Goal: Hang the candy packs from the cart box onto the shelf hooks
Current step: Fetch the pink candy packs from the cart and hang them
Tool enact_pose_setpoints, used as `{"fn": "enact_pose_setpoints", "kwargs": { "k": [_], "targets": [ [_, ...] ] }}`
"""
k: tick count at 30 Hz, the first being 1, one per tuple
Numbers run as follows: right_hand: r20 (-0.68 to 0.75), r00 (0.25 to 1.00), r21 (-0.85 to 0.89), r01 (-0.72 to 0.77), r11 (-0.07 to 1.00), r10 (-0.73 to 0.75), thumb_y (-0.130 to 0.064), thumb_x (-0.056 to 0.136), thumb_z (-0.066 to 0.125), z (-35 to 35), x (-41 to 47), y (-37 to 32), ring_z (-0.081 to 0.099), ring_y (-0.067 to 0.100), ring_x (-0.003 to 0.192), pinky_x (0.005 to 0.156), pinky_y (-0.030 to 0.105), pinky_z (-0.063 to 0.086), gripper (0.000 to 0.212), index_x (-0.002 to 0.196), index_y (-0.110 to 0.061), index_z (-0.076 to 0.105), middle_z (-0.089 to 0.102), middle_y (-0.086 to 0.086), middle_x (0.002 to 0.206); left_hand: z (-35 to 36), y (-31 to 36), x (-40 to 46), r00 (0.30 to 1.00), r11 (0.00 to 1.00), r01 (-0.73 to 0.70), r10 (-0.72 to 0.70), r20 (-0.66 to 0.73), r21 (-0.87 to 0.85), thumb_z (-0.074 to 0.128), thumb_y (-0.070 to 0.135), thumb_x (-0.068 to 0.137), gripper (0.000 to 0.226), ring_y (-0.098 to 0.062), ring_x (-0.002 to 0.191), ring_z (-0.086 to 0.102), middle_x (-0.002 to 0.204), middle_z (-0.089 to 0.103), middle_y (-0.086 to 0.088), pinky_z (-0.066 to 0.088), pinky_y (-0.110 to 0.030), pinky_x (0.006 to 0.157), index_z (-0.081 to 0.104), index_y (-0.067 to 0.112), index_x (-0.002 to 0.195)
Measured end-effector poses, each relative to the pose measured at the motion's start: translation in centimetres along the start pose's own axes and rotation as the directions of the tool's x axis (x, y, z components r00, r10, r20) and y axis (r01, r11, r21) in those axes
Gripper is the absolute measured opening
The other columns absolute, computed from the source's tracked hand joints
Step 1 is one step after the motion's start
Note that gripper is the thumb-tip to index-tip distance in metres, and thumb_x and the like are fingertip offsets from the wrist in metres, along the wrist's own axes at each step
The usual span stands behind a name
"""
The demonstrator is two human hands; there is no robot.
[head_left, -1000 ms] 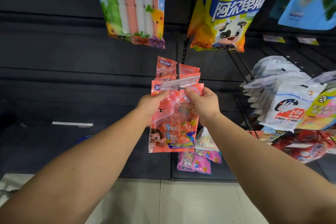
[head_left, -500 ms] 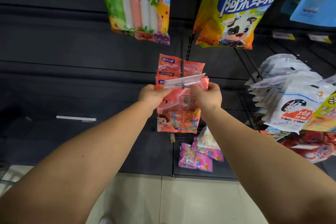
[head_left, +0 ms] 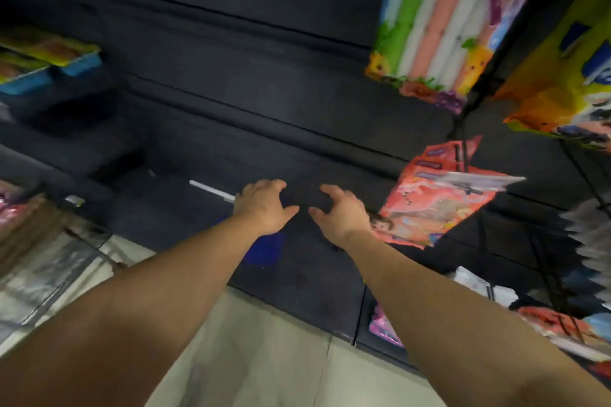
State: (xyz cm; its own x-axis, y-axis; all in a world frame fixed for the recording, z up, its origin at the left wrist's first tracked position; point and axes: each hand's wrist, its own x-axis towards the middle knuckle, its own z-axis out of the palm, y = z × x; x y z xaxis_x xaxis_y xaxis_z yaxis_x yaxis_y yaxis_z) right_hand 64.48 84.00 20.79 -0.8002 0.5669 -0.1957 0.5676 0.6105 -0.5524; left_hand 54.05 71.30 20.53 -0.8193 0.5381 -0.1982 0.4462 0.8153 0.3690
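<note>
The orange-red candy packs (head_left: 436, 198) hang on a black shelf hook (head_left: 464, 158) at the right, behind a clear price strip. My left hand (head_left: 264, 205) and my right hand (head_left: 340, 211) float side by side to the left of the packs, fingers loosely curled, holding nothing. They are in front of the dark shelf back panel (head_left: 231, 92). The view is tilted and blurred. The cart box cannot be made out for certain.
Striped candy bags (head_left: 439, 26) and a yellow bag (head_left: 562, 76) hang above right. White packs (head_left: 591, 241) hang at the far right. A bare white hook (head_left: 211, 190) juts out left of my left hand. A wire cart (head_left: 49, 268) stands lower left, blue trays (head_left: 49, 66) above it.
Both hands let go of the orange-red pack, which now hangs on the hook. The hands drew back and left, and my head turned left, shifting the packs to the right.
</note>
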Motion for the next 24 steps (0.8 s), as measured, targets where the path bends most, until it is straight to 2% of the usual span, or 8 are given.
{"fn": "enact_pose_setpoints", "kwargs": {
  "k": [2, 4, 9, 12, 14, 17, 20, 24],
  "targets": [
    [0.076, 0.993, -0.145, 0.104, 0.984, -0.094, -0.047, 0.093, 0.059, 3.0, 0.5, -5.3, 0.032, 0.027, 0.142, 0.113, 0.043, 0.035, 0.065, 0.151, -0.034, 0.033, 0.037, 0.003, 0.155, -2.2, -5.5, -1.3, 0.998, 0.998, 0.055, -0.053, -0.032, 0.040, 0.058, 0.058, 0.091, 0.070, -0.026, 0.142, 0.036, 0.156, 0.040, -0.001, 0.032, -0.042, 0.115, 0.037, 0.029, 0.152],
    [0.157, 0.972, -0.210, 0.206, 0.956, -0.176, -0.050, 0.093, 0.058, 7.2, 0.4, -11.6, 0.024, 0.026, 0.147, 0.116, 0.045, 0.029, 0.069, 0.153, -0.036, 0.027, 0.030, 0.000, 0.159, -4.7, -12.2, -3.0, 0.991, 0.989, 0.117, -0.111, -0.069, 0.085, 0.057, 0.057, 0.092, 0.068, -0.025, 0.143, 0.035, 0.156, 0.039, 0.001, 0.029, -0.042, 0.115, 0.037, 0.030, 0.151],
    [0.328, 0.876, -0.242, 0.441, 0.864, -0.355, -0.052, 0.092, 0.058, 19.7, -2.6, -28.3, 0.021, 0.028, 0.148, 0.118, 0.048, 0.026, 0.071, 0.153, -0.038, 0.026, 0.027, 0.002, 0.160, -11.2, -30.7, -8.9, 0.936, 0.929, 0.342, -0.323, -0.139, 0.140, 0.053, 0.058, 0.093, 0.069, -0.030, 0.143, 0.032, 0.156, 0.035, -0.004, 0.027, -0.044, 0.116, 0.032, 0.029, 0.153],
    [0.392, 0.808, -0.237, 0.551, 0.800, -0.441, -0.052, 0.091, 0.057, 26.0, -5.0, -37.7, 0.020, 0.029, 0.148, 0.118, 0.048, 0.024, 0.070, 0.153, -0.038, 0.027, 0.024, 0.003, 0.161, -14.8, -40.5, -13.2, 0.871, 0.872, 0.471, -0.436, -0.227, 0.131, 0.056, 0.057, 0.091, 0.066, -0.033, 0.136, 0.039, 0.147, 0.044, -0.008, 0.032, -0.045, 0.111, 0.040, 0.026, 0.147],
    [0.400, 0.771, -0.228, 0.608, 0.761, -0.496, -0.052, 0.090, 0.058, 29.4, -6.5, -42.9, 0.023, 0.028, 0.147, 0.117, 0.046, 0.027, 0.068, 0.151, -0.038, 0.030, 0.028, 0.002, 0.159, -17.0, -45.9, -15.6, 0.832, 0.838, 0.535, -0.503, -0.233, 0.102, 0.056, 0.060, 0.089, 0.068, -0.033, 0.135, 0.040, 0.145, 0.045, -0.010, 0.033, -0.046, 0.110, 0.042, 0.024, 0.145],
    [0.432, 0.720, -0.213, 0.667, 0.714, -0.544, -0.050, 0.089, 0.059, 33.4, -8.4, -48.4, 0.028, 0.027, 0.144, 0.114, 0.045, 0.031, 0.063, 0.148, -0.037, 0.037, 0.034, 0.001, 0.155, -19.2, -52.2, -18.2, 0.770, 0.787, 0.616, -0.592, -0.239, 0.038, 0.054, 0.062, 0.091, 0.064, -0.033, 0.135, 0.041, 0.145, 0.046, -0.010, 0.035, -0.046, 0.109, 0.042, 0.026, 0.143],
    [0.484, 0.690, -0.210, 0.689, 0.694, -0.538, -0.048, 0.092, 0.056, 36.4, -8.8, -52.0, 0.025, 0.027, 0.145, 0.115, 0.046, 0.030, 0.065, 0.151, -0.037, 0.032, 0.030, 0.001, 0.157, -20.1, -56.7, -19.5, 0.717, 0.737, 0.675, -0.652, -0.247, 0.015, 0.062, 0.052, 0.088, 0.065, -0.031, 0.135, 0.041, 0.145, 0.047, -0.008, 0.035, -0.044, 0.109, 0.039, 0.029, 0.144],
    [0.533, 0.656, -0.189, 0.708, 0.680, -0.535, -0.047, 0.093, 0.058, 39.8, -7.7, -55.3, 0.028, 0.028, 0.143, 0.115, 0.046, 0.030, 0.065, 0.151, -0.039, 0.029, 0.032, 0.000, 0.156, -20.5, -61.4, -19.4, 0.682, 0.701, 0.712, -0.704, -0.197, -0.039, 0.060, 0.055, 0.087, 0.069, -0.031, 0.139, 0.036, 0.147, 0.044, -0.008, 0.031, -0.045, 0.113, 0.038, 0.028, 0.146]
  ]
}}
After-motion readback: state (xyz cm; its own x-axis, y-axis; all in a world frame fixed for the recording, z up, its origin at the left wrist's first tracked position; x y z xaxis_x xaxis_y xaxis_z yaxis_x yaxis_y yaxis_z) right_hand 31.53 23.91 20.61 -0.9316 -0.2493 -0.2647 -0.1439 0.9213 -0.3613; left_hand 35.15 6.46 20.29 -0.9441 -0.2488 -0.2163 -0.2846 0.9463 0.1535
